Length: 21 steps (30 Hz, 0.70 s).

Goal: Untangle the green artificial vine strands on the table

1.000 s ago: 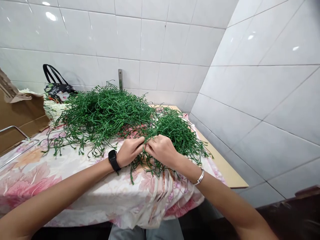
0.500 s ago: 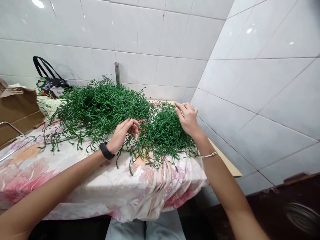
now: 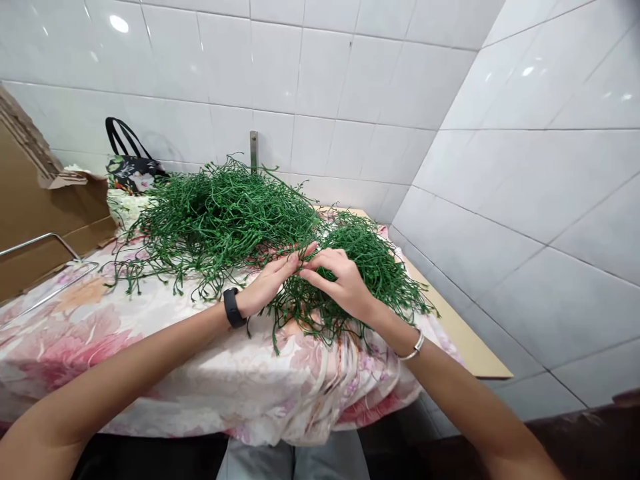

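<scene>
My left hand (image 3: pixel 273 281), with a black band on the wrist, has its fingers long and pressed together with the thumb, thin green plastic stems between them. Against its fingertips, my right hand (image 3: pixel 339 280) pinches with thumb and forefinger at the same stems; the exact grip is partly hidden. Under and behind my right hand lies a smaller heap of green artificial stems (image 3: pixel 385 263) with small budded tips. A larger heap of the same stems (image 3: pixel 235 207) spreads to the left, its loose ends trailing over the floral tablecloth (image 3: pixel 175 333).
On the left stands an open cardboard box (image 3: pixel 55 207) beside a bent metal wire frame (image 3: pixel 50 235). Behind are white artificial flowers (image 3: pixel 127 208) and a dark floral bag (image 3: pixel 135 175). A metal bracket (image 3: pixel 254 150) is at the tiled wall. A bare board edge (image 3: pixel 465 340) sticks out right.
My right hand has come left and down from the far side of the smaller heap to meet my left hand. My left hand has straightened its fingers. The view has shifted slightly.
</scene>
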Available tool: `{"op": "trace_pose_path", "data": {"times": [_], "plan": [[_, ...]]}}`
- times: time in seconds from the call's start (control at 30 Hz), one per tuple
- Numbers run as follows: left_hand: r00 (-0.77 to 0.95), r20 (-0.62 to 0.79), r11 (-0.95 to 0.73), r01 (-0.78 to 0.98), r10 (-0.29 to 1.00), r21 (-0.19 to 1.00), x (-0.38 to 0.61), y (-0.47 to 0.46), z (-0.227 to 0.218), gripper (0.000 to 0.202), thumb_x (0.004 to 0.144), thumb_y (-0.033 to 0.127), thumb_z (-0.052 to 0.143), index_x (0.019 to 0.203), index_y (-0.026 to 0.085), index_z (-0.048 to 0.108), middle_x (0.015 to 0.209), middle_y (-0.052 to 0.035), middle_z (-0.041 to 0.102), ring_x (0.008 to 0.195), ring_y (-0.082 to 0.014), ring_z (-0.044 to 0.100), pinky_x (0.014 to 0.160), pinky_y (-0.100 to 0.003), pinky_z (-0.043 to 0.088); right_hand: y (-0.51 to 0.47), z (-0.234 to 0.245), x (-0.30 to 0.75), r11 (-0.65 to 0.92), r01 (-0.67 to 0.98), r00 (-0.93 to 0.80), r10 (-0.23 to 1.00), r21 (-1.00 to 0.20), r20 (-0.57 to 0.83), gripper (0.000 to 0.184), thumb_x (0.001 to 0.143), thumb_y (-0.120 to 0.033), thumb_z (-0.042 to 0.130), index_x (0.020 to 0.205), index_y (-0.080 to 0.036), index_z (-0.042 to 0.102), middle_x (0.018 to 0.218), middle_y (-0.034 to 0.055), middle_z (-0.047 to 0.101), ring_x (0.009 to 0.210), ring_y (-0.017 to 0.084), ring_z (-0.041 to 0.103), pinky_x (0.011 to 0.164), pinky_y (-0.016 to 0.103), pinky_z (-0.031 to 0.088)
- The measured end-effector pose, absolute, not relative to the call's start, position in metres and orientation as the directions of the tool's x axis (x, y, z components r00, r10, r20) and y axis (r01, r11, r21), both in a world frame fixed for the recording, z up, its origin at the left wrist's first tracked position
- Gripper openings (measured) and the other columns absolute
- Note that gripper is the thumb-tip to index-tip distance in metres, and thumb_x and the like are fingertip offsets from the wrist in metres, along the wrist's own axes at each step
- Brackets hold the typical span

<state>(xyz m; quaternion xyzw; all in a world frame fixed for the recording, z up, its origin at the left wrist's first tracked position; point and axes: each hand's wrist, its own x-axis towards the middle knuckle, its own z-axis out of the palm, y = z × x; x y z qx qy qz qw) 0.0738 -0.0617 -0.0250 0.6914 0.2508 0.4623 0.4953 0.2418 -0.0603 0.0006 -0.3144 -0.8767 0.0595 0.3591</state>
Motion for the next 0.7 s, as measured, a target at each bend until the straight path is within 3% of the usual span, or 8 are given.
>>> {"op": "trace_pose_path", "data": {"times": [0.07,0.2,0.37,0.47,0.57,0.7], "plan": [[0.455,0.403,-0.402,-0.102,0.794,0.910,0.074,-0.064,-0.024,0.047,0.088,0.043,0.030,0.129,0.022,0.039,0.139,-0.0011,0.033,0.129,-0.0163,0.029,0.109,-0.031,0.019,-0.058,-0.008,0.235,0.772,0.455,-0.530,0.635,-0.443,0.562,0.020,0.079,-0.036,0.053,0.074,-0.017,0.059,0.081,0.0020,0.063,0.081,0.014,0.055,0.080,0.031,0.036],[0.473,0.400,-0.441,-0.026,0.785,0.897,0.071,-0.063,-0.025,0.051,0.087,0.042,0.036,0.134,0.023,0.030,0.144,0.0012,0.022,0.133,-0.0163,0.020,0.111,-0.030,0.015,-0.052,-0.014,0.234,0.714,0.319,-0.468,0.690,-0.623,0.552,0.020,0.081,-0.034,0.051,0.080,-0.017,0.062,0.086,0.0041,0.063,0.084,0.014,0.057,0.079,0.028,0.043],[0.526,0.404,-0.503,0.053,0.749,0.863,0.069,-0.060,-0.029,0.059,0.086,0.039,0.040,0.137,0.030,0.014,0.146,0.0060,0.008,0.135,-0.0133,0.005,0.112,-0.028,0.008,-0.049,-0.014,0.236,0.657,0.314,-0.400,0.746,-0.686,0.532,0.017,0.075,-0.031,0.058,0.084,-0.017,0.063,0.085,0.0036,0.065,0.076,0.014,0.058,0.075,0.029,0.045],[0.561,0.404,-0.515,0.048,0.723,0.856,0.070,-0.062,-0.030,0.065,0.084,0.036,0.045,0.138,0.031,0.008,0.147,0.0028,0.005,0.135,-0.0163,0.008,0.112,-0.032,0.009,-0.049,-0.014,0.235,0.611,0.256,-0.399,0.773,-0.749,0.493,0.017,0.073,-0.032,0.060,0.080,-0.016,0.064,0.083,0.0038,0.066,0.077,0.015,0.059,0.076,0.029,0.046],[0.534,0.417,-0.482,-0.021,0.735,0.876,0.071,-0.062,-0.031,0.071,0.079,0.030,0.054,0.137,0.030,0.014,0.144,-0.0051,0.023,0.130,-0.0199,0.027,0.108,-0.037,0.022,-0.051,-0.013,0.235,0.589,0.216,-0.423,0.775,-0.779,0.469,0.019,0.075,-0.033,0.058,0.082,-0.016,0.063,0.082,0.0035,0.064,0.079,0.015,0.059,0.078,0.029,0.045],[0.436,0.436,-0.465,-0.045,0.788,0.884,0.070,-0.059,-0.032,0.039,0.076,0.030,0.057,0.113,0.020,0.048,0.117,-0.0082,0.052,0.106,-0.0178,0.051,0.090,-0.032,0.041,-0.055,-0.013,0.236,0.638,0.283,-0.336,0.766,-0.716,0.549,0.016,0.073,-0.031,0.060,0.078,-0.016,0.058,0.078,0.0017,0.061,0.077,0.014,0.056,0.073,0.026,0.043]]}}
